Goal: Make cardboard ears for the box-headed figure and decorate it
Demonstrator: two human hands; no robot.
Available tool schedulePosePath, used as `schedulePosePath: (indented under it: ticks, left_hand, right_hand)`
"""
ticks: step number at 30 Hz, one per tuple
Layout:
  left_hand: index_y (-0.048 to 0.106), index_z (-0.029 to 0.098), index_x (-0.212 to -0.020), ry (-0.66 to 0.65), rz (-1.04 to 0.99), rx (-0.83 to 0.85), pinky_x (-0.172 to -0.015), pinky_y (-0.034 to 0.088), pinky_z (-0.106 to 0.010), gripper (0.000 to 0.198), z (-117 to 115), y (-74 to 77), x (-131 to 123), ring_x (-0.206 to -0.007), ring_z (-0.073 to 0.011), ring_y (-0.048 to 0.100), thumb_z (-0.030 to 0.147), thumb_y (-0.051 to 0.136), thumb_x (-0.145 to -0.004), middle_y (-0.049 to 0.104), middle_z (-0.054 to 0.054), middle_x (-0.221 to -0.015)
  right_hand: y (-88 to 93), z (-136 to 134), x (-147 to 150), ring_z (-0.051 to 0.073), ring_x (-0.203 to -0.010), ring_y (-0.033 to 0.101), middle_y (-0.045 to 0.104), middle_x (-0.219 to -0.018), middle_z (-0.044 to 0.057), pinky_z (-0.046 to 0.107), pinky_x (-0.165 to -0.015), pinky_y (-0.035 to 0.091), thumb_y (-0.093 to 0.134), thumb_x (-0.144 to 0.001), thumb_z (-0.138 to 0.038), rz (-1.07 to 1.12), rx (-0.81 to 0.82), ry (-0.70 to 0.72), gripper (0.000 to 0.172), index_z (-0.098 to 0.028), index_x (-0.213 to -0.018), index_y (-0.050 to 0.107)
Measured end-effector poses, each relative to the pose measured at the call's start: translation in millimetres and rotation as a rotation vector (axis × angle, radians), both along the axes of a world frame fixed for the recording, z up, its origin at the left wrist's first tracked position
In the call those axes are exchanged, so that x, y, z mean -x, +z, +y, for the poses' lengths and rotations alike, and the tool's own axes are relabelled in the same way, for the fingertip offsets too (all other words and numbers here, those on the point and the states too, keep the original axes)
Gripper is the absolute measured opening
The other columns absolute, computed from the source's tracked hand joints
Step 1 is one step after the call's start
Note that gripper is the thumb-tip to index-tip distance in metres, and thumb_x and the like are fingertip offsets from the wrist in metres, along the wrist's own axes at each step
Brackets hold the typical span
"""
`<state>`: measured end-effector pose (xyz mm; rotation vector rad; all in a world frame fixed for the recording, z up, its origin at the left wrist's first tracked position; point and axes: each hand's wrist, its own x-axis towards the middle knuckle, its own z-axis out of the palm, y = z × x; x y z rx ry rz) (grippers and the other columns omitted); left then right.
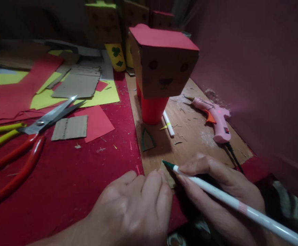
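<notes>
My left hand (pixel 135 205) is curled, its fingertips pressing a small cardboard piece (pixel 168 177) onto the wooden board (pixel 190 136). My right hand (pixel 220 194) grips a white marker (pixel 231 201) whose green tip touches the top corner of that cardboard piece. A second small cardboard shape with a green outline (pixel 147 140) lies a little farther up the board. Behind it stands a cardboard bear-face box with a red top (pixel 164 65) on a red cylinder (pixel 152 109).
Red-handled scissors (pixel 33 136) lie at left on the red cloth (pixel 69 177), beside cardboard and red, yellow paper scraps (pixel 69 128). A pink glue gun (pixel 215 119) rests at right by the pink wall. A white stick (pixel 168 123) lies by the cylinder. More cardboard boxes stand behind.
</notes>
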<state>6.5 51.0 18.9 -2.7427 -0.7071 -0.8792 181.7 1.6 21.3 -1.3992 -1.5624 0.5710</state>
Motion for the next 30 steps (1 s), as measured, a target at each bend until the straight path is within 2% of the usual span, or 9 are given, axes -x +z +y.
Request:
schedulePosePath:
  ticks: [5,8,12,15,22,26,28,29,30]
  left_hand:
    - [0.060,0.018,-0.075,-0.003,-0.037,-0.028,-0.034,0.034,-0.032,0.049,0,0.5,0,-0.036,-0.0166,0.048,0.001,0.021,-0.099,0.054,0.002,-0.051]
    - [0.058,0.020,-0.072,-0.014,-0.020,-0.022,-0.034,0.034,-0.033,0.048,0,-1.8,0,-0.037,-0.0170,0.050,0.001,0.022,-0.098,0.056,0.002,-0.052]
    - [0.056,0.022,-0.071,-0.001,-0.056,-0.019,-0.035,0.032,-0.033,0.049,-1,-6.1,-1,-0.036,-0.0165,0.046,0.001,0.021,-0.099,0.053,0.003,-0.051]
    - [0.054,0.023,-0.069,0.000,-0.047,-0.018,-0.036,0.031,-0.034,0.049,-3,-9.1,0,-0.036,-0.0166,0.045,0.003,0.021,-0.100,0.052,0.003,-0.051]
    - [0.053,0.023,-0.068,-0.008,-0.039,-0.006,-0.036,0.031,-0.034,0.048,-5,-10.2,1,-0.038,-0.0171,0.045,0.001,0.021,-0.098,0.052,0.002,-0.052]
    - [0.053,0.023,-0.069,-0.007,-0.032,-0.008,-0.037,0.031,-0.034,0.048,-4,-7.5,1,-0.038,-0.0167,0.045,0.003,0.021,-0.100,0.053,0.002,-0.053]
    - [0.053,0.022,-0.069,-0.023,-0.010,0.012,-0.039,0.033,-0.033,0.047,-3,-4.2,1,-0.040,-0.0163,0.047,0.003,0.022,-0.099,0.055,0.002,-0.054]
    - [0.053,0.022,-0.070,-0.026,0.001,0.020,-0.039,0.034,-0.032,0.047,-3,-2.7,1,-0.041,-0.0161,0.048,0.002,0.023,-0.099,0.055,0.002,-0.055]
    - [0.054,0.022,-0.070,-0.025,0.014,0.026,-0.040,0.035,-0.032,0.046,-2,-1.5,1,-0.042,-0.0160,0.049,0.002,0.024,-0.098,0.056,0.001,-0.056]
  right_hand:
    - [0.6,2,-20,0.013,-0.064,0.073,0.076,-0.077,-0.002,0.019,-0.056,0.060,0.070,-0.089,-0.012,0.018,0.037,0.099,0.014,-0.025,-0.091,0.071]
    - [1.6,6,-35,0.016,-0.070,0.079,0.081,-0.085,0.001,0.020,-0.062,0.065,0.064,-0.097,-0.017,0.048,0.138,0.321,0.015,-0.027,-0.098,0.076]
    - [1.9,6,-29,0.015,-0.067,0.077,0.080,-0.081,0.000,0.017,-0.058,0.063,0.066,-0.095,-0.016,-0.007,0.108,0.287,0.012,-0.025,-0.093,0.074]
    - [1.4,2,-13,0.012,-0.062,0.072,0.074,-0.075,-0.002,0.017,-0.054,0.057,0.071,-0.088,-0.013,-0.026,0.026,0.051,0.012,-0.025,-0.088,0.070]
    - [0.5,-1,-4,0.013,-0.060,0.069,0.072,-0.073,-0.003,0.021,-0.052,0.055,0.073,-0.085,-0.011,0.030,0.035,0.052,0.016,-0.027,-0.088,0.070]
    - [-1.3,-4,-6,0.013,-0.062,0.069,0.071,-0.074,-0.004,0.021,-0.053,0.054,0.074,-0.085,-0.012,0.037,0.038,-0.045,0.017,-0.028,-0.088,0.069]
    - [-0.8,-2,-8,0.013,-0.061,0.069,0.071,-0.072,-0.004,0.021,-0.053,0.055,0.074,-0.085,-0.013,0.030,0.018,-0.021,0.015,-0.027,-0.087,0.069]
    - [0.0,-1,-9,0.014,-0.060,0.070,0.072,-0.072,-0.004,0.021,-0.052,0.055,0.073,-0.086,-0.014,0.026,0.002,0.073,0.013,-0.026,-0.088,0.069]
    - [1.0,1,-10,0.014,-0.059,0.069,0.072,-0.071,-0.003,0.022,-0.050,0.055,0.073,-0.086,-0.017,0.041,-0.002,0.034,0.010,-0.026,-0.086,0.070]
